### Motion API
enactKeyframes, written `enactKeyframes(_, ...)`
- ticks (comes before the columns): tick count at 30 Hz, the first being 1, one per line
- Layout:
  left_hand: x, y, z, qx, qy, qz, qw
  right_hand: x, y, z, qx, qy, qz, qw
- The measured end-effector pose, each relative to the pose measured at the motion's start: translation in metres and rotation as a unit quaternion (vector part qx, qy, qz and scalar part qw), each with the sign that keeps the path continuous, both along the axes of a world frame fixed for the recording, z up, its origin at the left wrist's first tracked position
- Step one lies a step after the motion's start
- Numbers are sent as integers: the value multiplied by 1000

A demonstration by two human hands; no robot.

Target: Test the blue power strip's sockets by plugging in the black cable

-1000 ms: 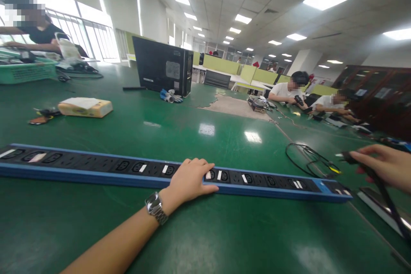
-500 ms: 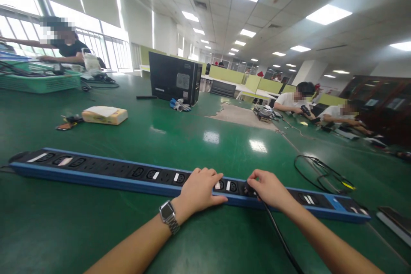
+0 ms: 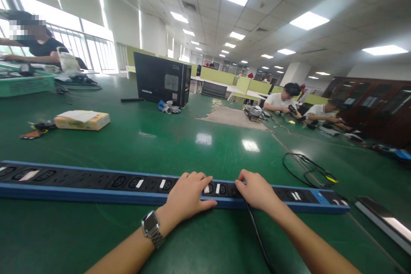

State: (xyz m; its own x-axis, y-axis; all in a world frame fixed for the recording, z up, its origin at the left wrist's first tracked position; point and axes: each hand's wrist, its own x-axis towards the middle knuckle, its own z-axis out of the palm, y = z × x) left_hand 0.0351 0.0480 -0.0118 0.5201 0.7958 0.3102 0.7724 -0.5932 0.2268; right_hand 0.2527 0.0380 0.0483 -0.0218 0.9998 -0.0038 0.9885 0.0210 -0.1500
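A long blue and black power strip (image 3: pixel 149 198) lies across the green table in front of me, its row of sockets facing up, some with white labels. My left hand (image 3: pixel 188 195), with a watch (image 3: pixel 150 223) on its wrist, lies over the strip near the middle. Its fingers reach over the far edge and its thumb is at the near edge. To the right of it, my right hand (image 3: pixel 255 189) pinches a black plug at one of the sockets; the fingers hide most of the plug. A black power cable (image 3: pixel 257 229) runs from there toward me.
Behind the strip stand a tissue pack (image 3: pixel 82 120), a black computer case (image 3: pixel 160 79) and gloves (image 3: pixel 169 107). A coiled black cable (image 3: pixel 308 170) lies at right, near a flat dark device (image 3: pixel 383 222). A green basket (image 3: pixel 27 83) is at left. Several people work around the table.
My view has turned slightly right, so the whole scene sits farther left. Both hands keep their places on the strip, and less of the plug shows beneath my right fingers.
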Motion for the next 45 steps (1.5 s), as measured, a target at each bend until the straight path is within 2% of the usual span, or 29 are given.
enactKeyframes(6, 0, -1, 1, 1, -1, 0, 1000, -9, 4, -1, 0, -24, -21, 999)
enactKeyframes(12, 1, -3, 2, -3, -2, 5, 1000, -14, 7, -3, -10, -33, -10, 999)
enactKeyframes(22, 1, -2, 1, 2, -6, 2, 1000, -20, -4, -17, 21, -49, -12, 999)
enactKeyframes(26, 2, -1, 1, 4, -10, 2, 1000, -15, -2, -17, 26, -37, -6, 999)
enactKeyframes(29, 1, 0, 0, -4, -16, 0, 1000, -8, -3, -3, 50, -20, -9, 999)
enactKeyframes(32, -1, 0, 3, -16, -42, -9, 999, 0, -9, 25, 119, 49, -15, 992)
enactKeyframes(35, 3, -9, 12, -29, -156, -39, 987, 0, -14, 47, 142, 146, 11, 979)
enactKeyframes(37, 13, -21, 22, -91, -296, -64, 949, -8, -15, 50, 129, 202, 27, 970)
enactKeyframes(38, 21, -27, 28, -147, -373, -76, 913, -13, -14, 49, 119, 228, 34, 966)
enactKeyframes(39, 29, -34, 34, -214, -451, -97, 861, -20, -13, 46, 114, 248, 40, 961)
enactKeyframes(41, 45, -44, 43, -320, -582, -117, 738, -33, -13, 38, 123, 261, 53, 956)
enactKeyframes(43, 56, -49, 49, -387, -666, -73, 634, -44, -17, 31, 148, 237, 73, 957)
enactKeyframes(44, 59, -50, 50, -403, -690, -46, 599, -48, -20, 28, 162, 224, 87, 957)
enactKeyframes(45, 59, -50, 51, -408, -705, -23, 579, -51, -25, 25, 171, 217, 103, 955)
